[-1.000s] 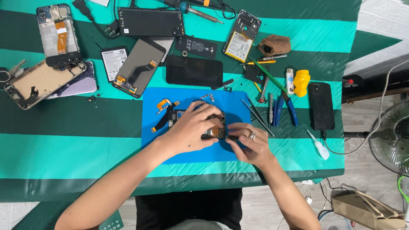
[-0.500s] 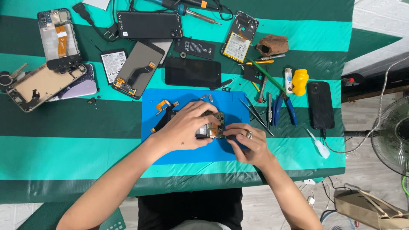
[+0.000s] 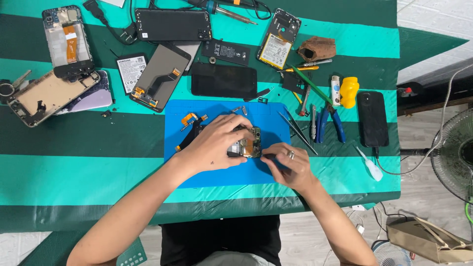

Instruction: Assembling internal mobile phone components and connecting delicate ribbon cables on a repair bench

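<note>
The left hand (image 3: 217,145) lay over an opened phone (image 3: 246,147) near the middle of the blue mat (image 3: 221,108), fingers curled down, pinning it. The right hand (image 3: 290,165), at the phone's right edge, pinched a thin dark tool (image 3: 270,156), its tip at the phone. Prying probably went best with the phone held flat and the tip kept shallow. The phone showed bare boards, copper and silver parts.

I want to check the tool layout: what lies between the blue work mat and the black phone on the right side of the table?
In the head view, between the blue mat and the black phone lie tweezers and blue-handled pliers, on the striped tablecloth.
</note>
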